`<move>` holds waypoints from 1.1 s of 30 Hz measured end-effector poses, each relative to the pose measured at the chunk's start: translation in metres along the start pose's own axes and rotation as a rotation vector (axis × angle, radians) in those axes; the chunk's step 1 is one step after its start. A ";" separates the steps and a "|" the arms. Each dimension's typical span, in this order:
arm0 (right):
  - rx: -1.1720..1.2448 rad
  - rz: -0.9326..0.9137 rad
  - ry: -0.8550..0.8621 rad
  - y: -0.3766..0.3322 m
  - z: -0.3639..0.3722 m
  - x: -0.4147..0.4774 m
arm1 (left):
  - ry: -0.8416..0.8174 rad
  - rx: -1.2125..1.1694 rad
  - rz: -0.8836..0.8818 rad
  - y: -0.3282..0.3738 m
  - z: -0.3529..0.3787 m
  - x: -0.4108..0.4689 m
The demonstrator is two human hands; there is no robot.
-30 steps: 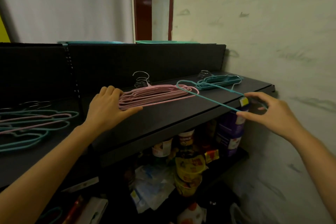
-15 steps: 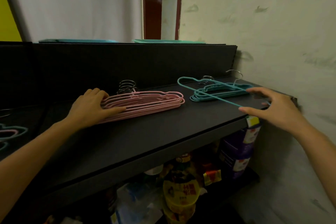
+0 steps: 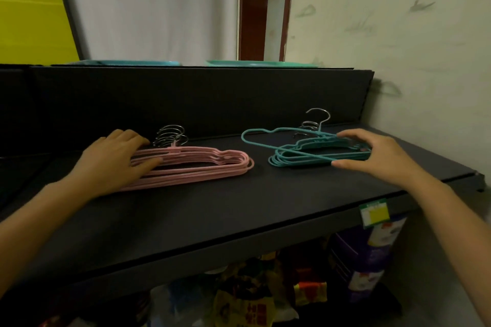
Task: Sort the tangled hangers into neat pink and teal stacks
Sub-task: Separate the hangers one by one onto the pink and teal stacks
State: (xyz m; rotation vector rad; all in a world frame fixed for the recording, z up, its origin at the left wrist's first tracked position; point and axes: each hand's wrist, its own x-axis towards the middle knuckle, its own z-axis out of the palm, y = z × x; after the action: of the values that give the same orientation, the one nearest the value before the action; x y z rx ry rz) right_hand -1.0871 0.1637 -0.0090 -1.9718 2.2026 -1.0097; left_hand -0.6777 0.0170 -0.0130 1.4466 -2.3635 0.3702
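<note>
Dim and flat, with a greenish cast. Brightest above the shelf — soft, even light on the pale wall and curtain, no glare. Faint grey shadow on the wall just right of the shelf's back panel. Near-black across the shelf top; deep shadow below it, packets there smeared and barely readable. Slightly soft throughout — lines bowed toward the frame's edges.

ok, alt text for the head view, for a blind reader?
On a dark shelf, a person's left hand rests on a neat pink stack of hangers while the right hand holds a teal hanger lying askew atop the teal stack beside it. Packaged goods sit underneath.
</note>
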 end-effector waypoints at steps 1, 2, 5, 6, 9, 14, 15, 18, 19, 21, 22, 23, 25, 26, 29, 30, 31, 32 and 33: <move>0.003 -0.015 -0.026 0.008 -0.003 0.006 | 0.014 0.003 0.016 0.014 0.000 0.003; 0.009 -0.029 -0.053 0.017 -0.006 0.013 | 0.020 -0.002 0.023 0.028 0.000 0.006; 0.018 -0.084 -0.125 0.042 -0.017 0.031 | 0.029 -0.028 0.019 0.072 0.004 0.016; 0.024 -0.098 -0.152 0.050 -0.020 0.036 | 0.035 -0.039 0.022 0.087 0.005 0.020; 0.062 -0.132 -0.221 0.072 -0.024 0.052 | 0.049 -0.064 0.040 0.124 0.010 0.034; 0.100 -0.182 -0.313 0.100 -0.021 0.074 | 0.062 -0.083 -0.002 0.164 0.019 0.047; 0.099 -0.189 -0.334 0.105 -0.020 0.078 | 0.064 -0.085 -0.017 0.169 0.021 0.049; 0.086 -0.204 -0.387 0.115 -0.019 0.087 | 0.065 -0.081 -0.053 0.178 0.025 0.051; 0.081 -0.202 -0.406 0.118 -0.019 0.090 | 0.065 -0.078 -0.065 0.180 0.025 0.052; 0.065 -0.191 -0.452 0.124 -0.020 0.096 | 0.065 -0.068 -0.093 0.181 0.026 0.051; 0.048 -0.188 -0.473 0.125 -0.022 0.097 | 0.066 -0.061 -0.107 0.181 0.025 0.051; 0.022 -0.190 -0.491 0.126 -0.022 0.099 | 0.069 -0.055 -0.119 0.181 0.024 0.050; -0.031 -0.218 -0.506 0.121 -0.022 0.102 | 0.068 -0.048 -0.140 0.180 0.023 0.048; -0.052 -0.241 -0.494 0.116 -0.021 0.104 | 0.063 -0.042 -0.150 0.179 0.022 0.047; -0.092 -0.342 -0.432 0.089 -0.013 0.109 | 0.061 -0.026 -0.185 0.173 0.021 0.040; -0.098 -0.383 -0.424 0.076 -0.009 0.110 | 0.071 -0.021 -0.194 0.170 0.020 0.036; -0.103 -0.423 -0.422 0.063 -0.004 0.110 | 0.083 -0.014 -0.201 0.167 0.019 0.032; -0.107 -0.462 -0.424 0.049 0.001 0.109 | 0.095 -0.005 -0.209 0.163 0.017 0.027; -0.113 -0.502 -0.428 0.035 0.008 0.109 | 0.108 0.005 -0.223 0.159 0.014 0.022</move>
State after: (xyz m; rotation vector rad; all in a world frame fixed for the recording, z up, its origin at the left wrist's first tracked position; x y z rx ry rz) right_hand -1.1373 0.0626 0.0116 -2.5653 1.6113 -0.4159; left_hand -0.8316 0.0649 -0.0235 1.6288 -2.0927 0.3847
